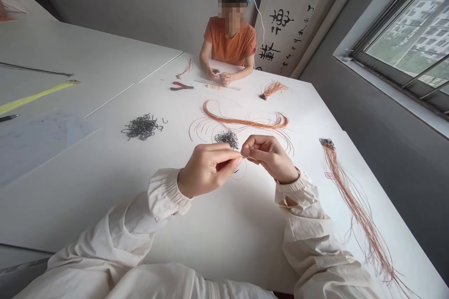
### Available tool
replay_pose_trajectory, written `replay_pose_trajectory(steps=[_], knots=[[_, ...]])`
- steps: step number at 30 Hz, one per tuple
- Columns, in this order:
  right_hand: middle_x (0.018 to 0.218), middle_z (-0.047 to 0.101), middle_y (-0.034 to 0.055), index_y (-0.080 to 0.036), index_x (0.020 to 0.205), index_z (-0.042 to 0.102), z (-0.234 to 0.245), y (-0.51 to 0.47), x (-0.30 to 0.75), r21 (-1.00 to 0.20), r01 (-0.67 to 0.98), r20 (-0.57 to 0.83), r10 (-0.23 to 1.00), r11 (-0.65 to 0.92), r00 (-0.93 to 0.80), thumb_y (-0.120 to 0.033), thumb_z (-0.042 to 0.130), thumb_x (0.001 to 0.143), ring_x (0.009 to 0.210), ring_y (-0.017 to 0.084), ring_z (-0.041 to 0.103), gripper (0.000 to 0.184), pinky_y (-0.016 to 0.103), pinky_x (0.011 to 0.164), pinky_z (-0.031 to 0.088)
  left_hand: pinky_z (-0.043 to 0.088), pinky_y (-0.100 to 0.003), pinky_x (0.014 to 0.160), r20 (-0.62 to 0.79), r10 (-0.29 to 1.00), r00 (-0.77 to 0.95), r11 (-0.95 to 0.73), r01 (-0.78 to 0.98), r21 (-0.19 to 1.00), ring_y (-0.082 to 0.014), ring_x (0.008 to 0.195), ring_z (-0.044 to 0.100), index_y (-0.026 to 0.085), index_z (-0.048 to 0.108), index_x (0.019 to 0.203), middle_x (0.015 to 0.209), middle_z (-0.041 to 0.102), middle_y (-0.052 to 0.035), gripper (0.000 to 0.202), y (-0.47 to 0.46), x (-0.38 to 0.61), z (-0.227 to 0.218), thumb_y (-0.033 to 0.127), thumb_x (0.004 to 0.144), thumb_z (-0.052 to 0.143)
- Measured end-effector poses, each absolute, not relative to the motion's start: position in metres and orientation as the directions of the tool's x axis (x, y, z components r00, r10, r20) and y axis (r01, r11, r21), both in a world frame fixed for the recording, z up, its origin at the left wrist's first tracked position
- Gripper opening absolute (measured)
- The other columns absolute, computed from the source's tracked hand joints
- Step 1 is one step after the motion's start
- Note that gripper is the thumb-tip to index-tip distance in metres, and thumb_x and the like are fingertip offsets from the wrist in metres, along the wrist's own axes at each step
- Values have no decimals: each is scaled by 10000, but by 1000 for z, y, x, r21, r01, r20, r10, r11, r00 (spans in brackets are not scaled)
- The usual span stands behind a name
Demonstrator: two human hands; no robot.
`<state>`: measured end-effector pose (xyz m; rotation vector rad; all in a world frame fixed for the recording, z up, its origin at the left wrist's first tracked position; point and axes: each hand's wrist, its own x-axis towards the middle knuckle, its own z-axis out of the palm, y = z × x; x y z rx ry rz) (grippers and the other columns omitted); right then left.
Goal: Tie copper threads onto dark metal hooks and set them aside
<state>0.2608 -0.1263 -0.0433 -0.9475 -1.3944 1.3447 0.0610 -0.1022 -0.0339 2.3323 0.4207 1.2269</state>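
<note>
My left hand [210, 168] and my right hand [269, 156] meet fingertip to fingertip above the table, both pinched on a thin orange line [246, 168]. The line curls in a small loop below the fingers. A small dark bit, like part of a hook, shows just under my left fingertips; the rest of it is hidden. Right behind my hands lies a small heap of dark metal fish hooks [227, 138], partly covered by them. Beyond it, a long curved bundle of orange lines [242, 122] spreads loose strands.
A larger hook pile [142, 127] lies left. At right stretches a bundle of hooked orange lines [347, 187]. Across the table sits a person in an orange shirt [229, 39], near red-handled pliers [181, 86], a ruler [210, 84] and another line bundle [273, 89]. Paper [45, 142] lies far left.
</note>
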Motion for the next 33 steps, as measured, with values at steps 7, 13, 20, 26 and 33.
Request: replay_pose_trajectory(steps=[7, 13, 20, 26, 33], knots=[[649, 538, 0, -167, 820, 604, -46, -144, 236, -917, 154, 352, 929, 367, -114, -270, 604, 883, 570, 91, 467, 120, 239, 529, 385, 411, -243, 522, 725, 544, 422, -833, 171, 526, -100, 527, 477, 165, 688, 750, 612, 594, -7, 144, -95, 58, -27, 144, 865, 605], [715, 572, 31, -194, 916, 653, -41, -158, 231, -468, 649, 699, 701, 600, -144, -124, 547, 894, 629, 119, 467, 129, 289, 637, 419, 400, -245, 523, 721, 514, 464, -855, 213, 472, -103, 528, 476, 166, 687, 763, 613, 597, -9, 147, -91, 60, -31, 141, 873, 593], [716, 573, 28, -172, 862, 674, -27, -156, 240, -565, 600, 629, 766, 567, -132, -123, 573, 862, 640, 111, 484, 112, 258, 603, 420, 356, -237, 495, 683, 459, 567, -873, 146, 466, -97, 525, 425, 145, 654, 717, 581, 534, 5, 194, -96, 64, -39, 92, 877, 557], [682, 618, 22, -128, 780, 663, -28, -138, 260, -960, 146, 206, 956, 239, -212, -220, 669, 820, 593, 86, 472, 101, 226, 543, 375, 383, -233, 511, 644, 443, 624, -845, 49, 533, -96, 529, 471, 130, 672, 717, 593, 573, -10, 183, -101, 65, -42, 100, 874, 582], [591, 532, -14, -125, 766, 660, -45, -122, 267, -984, -176, 85, 942, 28, -325, -217, 719, 786, 527, 61, 408, 111, 221, 504, 289, 396, -236, 511, 691, 467, 551, -841, 36, 540, -97, 525, 477, 121, 696, 761, 587, 583, -15, 129, -101, 63, -37, 109, 861, 615]])
